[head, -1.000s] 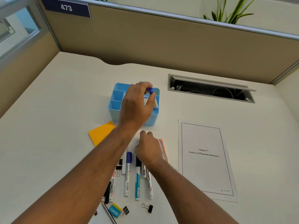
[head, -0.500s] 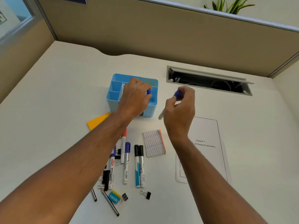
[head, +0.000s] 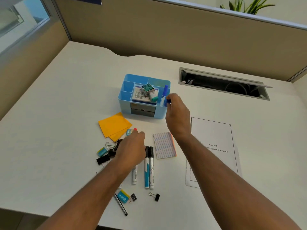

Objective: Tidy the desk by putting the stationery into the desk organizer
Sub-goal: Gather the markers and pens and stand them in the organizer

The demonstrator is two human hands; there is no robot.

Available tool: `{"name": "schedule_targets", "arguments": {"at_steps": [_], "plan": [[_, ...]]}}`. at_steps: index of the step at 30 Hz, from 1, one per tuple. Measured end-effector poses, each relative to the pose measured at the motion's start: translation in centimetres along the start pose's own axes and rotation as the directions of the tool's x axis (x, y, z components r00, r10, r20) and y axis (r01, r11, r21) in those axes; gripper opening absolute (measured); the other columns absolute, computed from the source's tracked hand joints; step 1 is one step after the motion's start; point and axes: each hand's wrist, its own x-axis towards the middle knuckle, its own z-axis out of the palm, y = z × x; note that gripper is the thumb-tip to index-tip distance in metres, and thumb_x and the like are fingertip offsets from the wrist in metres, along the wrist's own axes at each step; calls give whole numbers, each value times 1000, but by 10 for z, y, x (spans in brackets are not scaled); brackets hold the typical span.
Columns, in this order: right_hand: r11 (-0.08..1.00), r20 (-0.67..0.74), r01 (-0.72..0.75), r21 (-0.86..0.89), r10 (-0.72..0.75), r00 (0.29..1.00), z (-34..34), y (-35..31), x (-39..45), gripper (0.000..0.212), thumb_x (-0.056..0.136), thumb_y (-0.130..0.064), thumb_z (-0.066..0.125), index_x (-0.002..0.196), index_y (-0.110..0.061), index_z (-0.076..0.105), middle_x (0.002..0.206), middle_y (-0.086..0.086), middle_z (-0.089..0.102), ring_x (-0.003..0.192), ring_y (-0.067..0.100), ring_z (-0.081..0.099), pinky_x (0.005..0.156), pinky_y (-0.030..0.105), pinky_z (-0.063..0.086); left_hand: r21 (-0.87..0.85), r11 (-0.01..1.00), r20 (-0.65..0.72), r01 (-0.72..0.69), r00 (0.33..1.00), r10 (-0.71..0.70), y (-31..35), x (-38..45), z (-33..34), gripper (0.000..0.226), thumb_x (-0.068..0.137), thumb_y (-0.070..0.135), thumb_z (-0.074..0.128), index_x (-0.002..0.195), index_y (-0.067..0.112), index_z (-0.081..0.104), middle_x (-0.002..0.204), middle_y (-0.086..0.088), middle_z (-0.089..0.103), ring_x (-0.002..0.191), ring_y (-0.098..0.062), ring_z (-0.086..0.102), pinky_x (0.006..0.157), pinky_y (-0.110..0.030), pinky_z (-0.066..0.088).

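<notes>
Markers (head: 148,166) light, rigid, smooth; grip mid-barrel. Right hand (head: 178,117) fingers pinch blue-capped marker (head: 167,102) at organizer (head: 126,103) right slot, frame centre. Left hand (head: 131,150) fingers curled over worktop markers; grip unclear.

An office cubicle: fabric partition (head: 166,35) around a white desk (head: 66,97).

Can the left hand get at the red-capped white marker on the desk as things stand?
Probably yes. The left hand already lies over the red-capped white marker, only its cap showing past the fingers. Nothing lies on top of it; the two black-capped markers lie just beside it.
</notes>
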Motion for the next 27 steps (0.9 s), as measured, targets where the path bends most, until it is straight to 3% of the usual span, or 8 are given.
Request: {"name": "schedule_targets", "arguments": {"at_steps": [5, 8, 10, 13, 16, 19, 22, 27], "plan": [[1000, -62, -8, 14, 8, 998, -2, 1, -11, 31, 97, -11, 58, 127, -15, 52, 140, 5, 54, 120, 15, 53, 87, 21, 50, 112, 994, 41, 12, 999, -16, 1, -3, 12, 21, 89, 21, 66, 105, 17, 53, 109, -4, 55, 81, -17, 57, 63, -29, 47], [1000, -125, -14, 8, 15, 992, 0, 1, -35, 24, 97, -13, 59, 121, -16, 54, 126, 3, 56, 110, 15, 58, 78, 13, 48, 125, 992, 22, 4, 1000, -7, 3, -1, 14, 23, 88, 19, 65, 108, 17, 51, 104, -4, 57, 81, -17, 58, 60, -28, 41], [997, 93, -68, -43, 71, 993, 7, 2, -53, 16, 99, -23, 56, 115, -19, 56, 114, 1, 61, 98, 15, 61, 76, 20, 52, 146, 989, 20, -3, 1000, 0, 6, 0, 15, 24, 88, 18, 65, 107, 17, 51, 101, -3, 58, 78, -17, 57, 59, -28, 40], [964, 503, -58, -259, 186, 844, 14, -1, -72, 26, 95, -38, 58, 113, -19, 60, 106, 4, 68, 90, 21, 64, 80, 35, 54, 161, 987, 17, 2, 1000, -5, 12, 2, 13, 25, 87, 23, 66, 105, 19, 51, 87, 2, 55, 71, -16, 53, 58, -29, 43], [938, 627, 9, -346, 225, 746, 16, -5, -84, 25, 94, -33, 58, 112, -15, 57, 104, 8, 66, 90, 28, 63, 71, 33, 47, 130, 990, -23, 51, 999, -49, 16, 7, 1, 24, 87, 24, 64, 106, 19, 51, 92, 0, 59, 77, -19, 55, 60, -31, 45], [920, 656, 72, -386, 219, 722, 20, -7, -94, 14, 92, -21, 56, 104, -15, 51, 96, 8, 65, 84, 29, 62, 65, 34, 45, 8, 995, -151, 99, 984, -97, 22, 13, -23, 17, 86, 24, 63, 100, 21, 53, 95, -1, 62, 80, -21, 58, 64, -34, 51], [924, 638, 41, -379, 229, 735, 23, -7, -97, 14, 91, -15, 57, 102, -15, 49, 86, 6, 60, 79, 26, 59, 64, 35, 47, -167, 986, -288, 19, 955, -67, 34, 22, -54, 17, 88, 25, 68, 100, 22, 57, 92, 3, 62, 80, -16, 59, 61, -24, 44], [933, 626, -9, -359, 248, 740, 21, -10, -95, 19, 89, -12, 60, 95, -16, 42, 83, 4, 51, 75, 24, 51, 64, 34, 43, -324, 902, -657, -286, 754, 3, 53, 39, -101, 19, 90, 26, 69, 101, 14, 59, 97, -2, 66, 91, -17, 66, 64, -5, 45]]}}
